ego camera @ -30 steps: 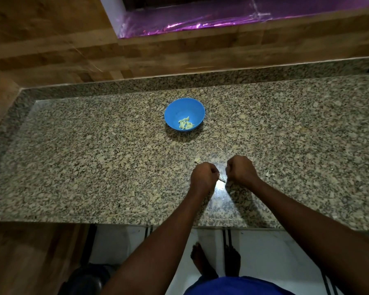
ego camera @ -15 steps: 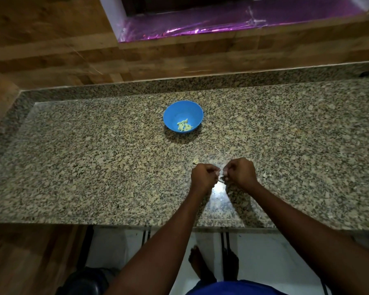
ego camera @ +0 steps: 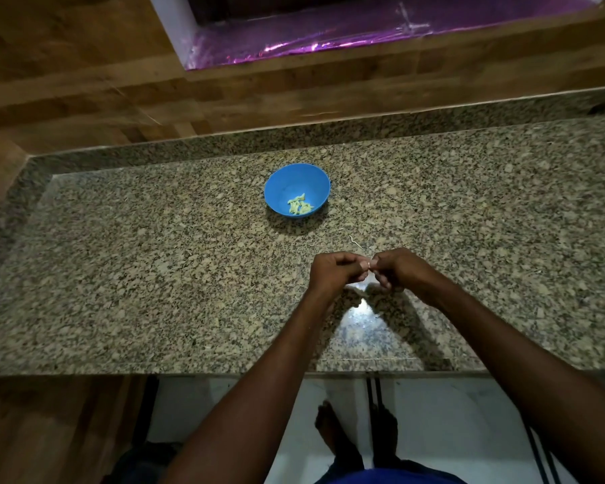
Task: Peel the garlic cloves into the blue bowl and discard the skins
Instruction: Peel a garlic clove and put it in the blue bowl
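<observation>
A blue bowl [ego camera: 297, 189] stands on the speckled granite counter [ego camera: 154, 274], with several pale peeled garlic cloves [ego camera: 299, 205] in its bottom. In front of the bowl my left hand [ego camera: 332, 270] and my right hand [ego camera: 395, 270] are raised just above the counter, fingertips meeting. Between them they pinch a small pale garlic clove [ego camera: 368, 273], mostly hidden by the fingers. A thin scrap of garlic skin [ego camera: 354, 240] lies on the counter just beyond my hands.
A wooden wall [ego camera: 84, 99] rises behind the counter, with a purple-lit recess [ego camera: 364, 33] above. The counter's front edge [ego camera: 189, 373] runs below my forearms. My bare feet [ego camera: 357, 438] show on the pale floor.
My hands have lifted off the counter and come together, fingertips now meeting on the clove. The view has shifted slightly.
</observation>
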Demonstrator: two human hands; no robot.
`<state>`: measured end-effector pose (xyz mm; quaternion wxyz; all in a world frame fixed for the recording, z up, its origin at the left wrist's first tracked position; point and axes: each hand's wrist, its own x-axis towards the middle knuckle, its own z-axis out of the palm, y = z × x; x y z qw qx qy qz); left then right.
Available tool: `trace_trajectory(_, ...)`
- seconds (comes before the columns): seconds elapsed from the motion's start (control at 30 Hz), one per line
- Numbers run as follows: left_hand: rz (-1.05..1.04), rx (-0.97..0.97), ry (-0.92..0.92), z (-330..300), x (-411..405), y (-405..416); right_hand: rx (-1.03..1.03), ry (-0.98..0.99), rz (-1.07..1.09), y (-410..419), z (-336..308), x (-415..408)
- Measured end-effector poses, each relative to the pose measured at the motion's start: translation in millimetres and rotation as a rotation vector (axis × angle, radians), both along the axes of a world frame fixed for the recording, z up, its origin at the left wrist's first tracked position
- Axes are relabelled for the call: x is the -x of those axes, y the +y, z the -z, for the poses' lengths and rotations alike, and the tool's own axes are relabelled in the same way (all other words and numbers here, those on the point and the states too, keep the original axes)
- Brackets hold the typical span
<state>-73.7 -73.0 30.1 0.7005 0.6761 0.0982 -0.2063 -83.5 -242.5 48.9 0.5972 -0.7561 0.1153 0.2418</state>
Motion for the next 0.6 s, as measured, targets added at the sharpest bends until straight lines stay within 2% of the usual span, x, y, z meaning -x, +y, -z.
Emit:
trace_trajectory(0.1, 0.009, 0.009, -0.060, -1, 1, 2, -0.156, 0.152, -0.014, -3, 3, -5)
trace_trajectory(0.17, -0.003, 0.004, -0.053, -1, -1, 3, -0.139, 0.119, -0.020, -4, 2, -3)
trace_trajectory(0.23, -0.050, -0.019, 0.026, -1, -3, 1, 0.006, -0.051, 0.013, -1, 1, 0)
trace_trajectory(0.33, -0.109, 0.007, 0.171, -2, -5, -4, 0.374, -0.332, 0.016, 7, 5, 2)
trace_trajectory(0.43, -0.130, -0.004, 0.272, -1, -9, -8, 0.642, -0.485, -0.006, 15, 14, 6)
trace_trajectory(0.53, -0.117, -0.045, 0.300, 4, -11, -10, 0.742, -0.551, -0.033, 16, 22, 14)
trace_trajectory(0.6, -0.106, -0.066, 0.248, 6, -10, -10, 0.578, -0.462, 0.059, 15, 23, 15)
